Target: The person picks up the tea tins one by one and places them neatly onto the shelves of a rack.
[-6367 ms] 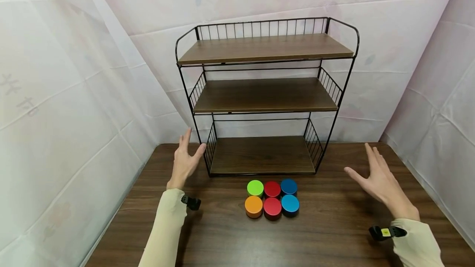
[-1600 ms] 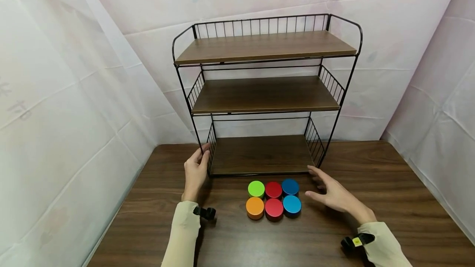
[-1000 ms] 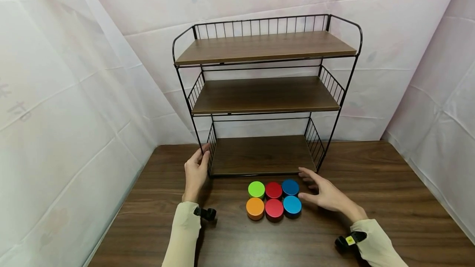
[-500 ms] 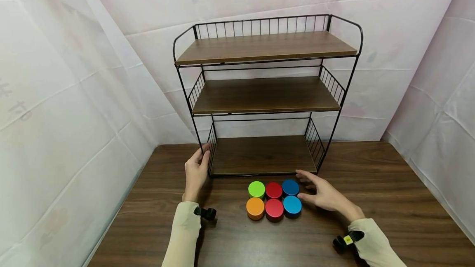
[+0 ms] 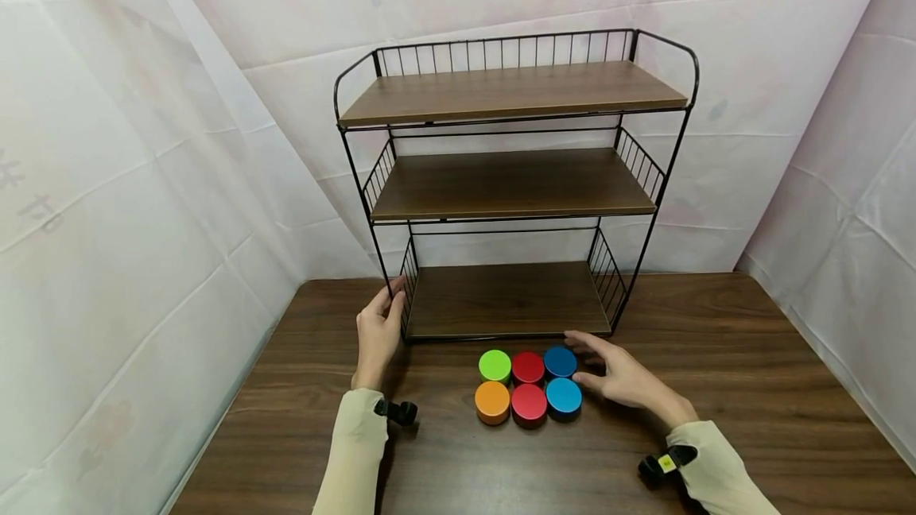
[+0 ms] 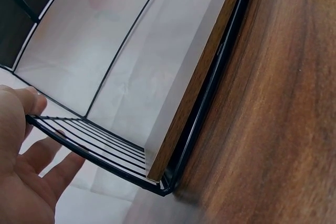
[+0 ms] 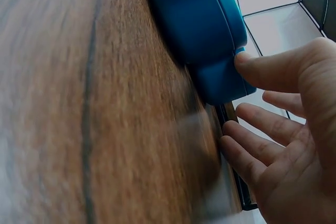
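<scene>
One three-tier rack (image 5: 513,183), black wire with brown boards, stands upright at the centre of the head view, on a dark wood-grain table (image 5: 458,471). Pale, faintly patterned cloth (image 5: 143,181) hangs behind it and at both sides.

In front of the rack, in the lower centre, six round pots sit close together in two rows of three. The back row, from left to right, has a lime green pot (image 5: 494,365), a dark red pot (image 5: 528,368) and a dark blue pot (image 5: 560,362); the front row has an orange pot (image 5: 492,401), a brighter red pot (image 5: 529,404) and a light blue pot (image 5: 564,396).

At lower left, the left hand (image 5: 377,336) grips the rack's side wire, thumb and fingers either side of it. At lower right, the right hand (image 5: 628,378) grasps nothing, its fingers spread beside the two blue pots; whether the thumb touches one, I cannot tell. Both forearms wear cream sleeves (image 5: 347,447).
</scene>
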Available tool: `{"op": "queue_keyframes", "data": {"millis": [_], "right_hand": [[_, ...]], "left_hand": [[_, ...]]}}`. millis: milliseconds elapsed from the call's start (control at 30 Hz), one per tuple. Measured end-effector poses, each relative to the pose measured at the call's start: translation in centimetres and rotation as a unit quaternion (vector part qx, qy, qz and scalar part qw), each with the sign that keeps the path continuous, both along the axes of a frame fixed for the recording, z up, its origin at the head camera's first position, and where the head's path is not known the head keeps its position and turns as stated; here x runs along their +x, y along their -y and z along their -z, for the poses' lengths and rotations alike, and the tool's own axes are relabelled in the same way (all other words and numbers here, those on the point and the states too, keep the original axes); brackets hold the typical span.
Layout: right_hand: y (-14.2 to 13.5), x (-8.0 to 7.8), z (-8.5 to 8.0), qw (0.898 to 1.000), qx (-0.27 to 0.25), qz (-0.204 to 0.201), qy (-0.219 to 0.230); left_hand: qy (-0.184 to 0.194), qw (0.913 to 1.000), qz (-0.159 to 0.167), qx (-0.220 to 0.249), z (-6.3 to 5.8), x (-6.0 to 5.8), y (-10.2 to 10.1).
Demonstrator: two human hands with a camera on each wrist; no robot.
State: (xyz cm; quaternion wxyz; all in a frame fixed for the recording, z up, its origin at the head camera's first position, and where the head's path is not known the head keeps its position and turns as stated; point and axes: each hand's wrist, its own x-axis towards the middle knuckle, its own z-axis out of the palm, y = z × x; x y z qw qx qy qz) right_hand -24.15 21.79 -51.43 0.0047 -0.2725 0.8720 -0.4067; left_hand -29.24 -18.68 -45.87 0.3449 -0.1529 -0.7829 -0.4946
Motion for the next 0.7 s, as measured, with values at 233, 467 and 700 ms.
{"op": "queue_keyframes", "data": {"millis": [233,467,700], "right_hand": [[0.27,0.05,-0.01,1.0,0.01,-0.011,-0.008],[0.5,0.0,-0.19,1.0,0.012,-0.017,-0.011],[0.75,0.14,-0.35,1.0,0.022,-0.014,-0.017]], "left_hand": [[0.006,1.0,0.004,-0.003,0.11,0.04,0.04],[0.006,1.0,0.002,-0.007,0.07,-0.03,0.07],[0.002,1.0,0.002,-0.001,0.04,-0.03,0.03]]}}
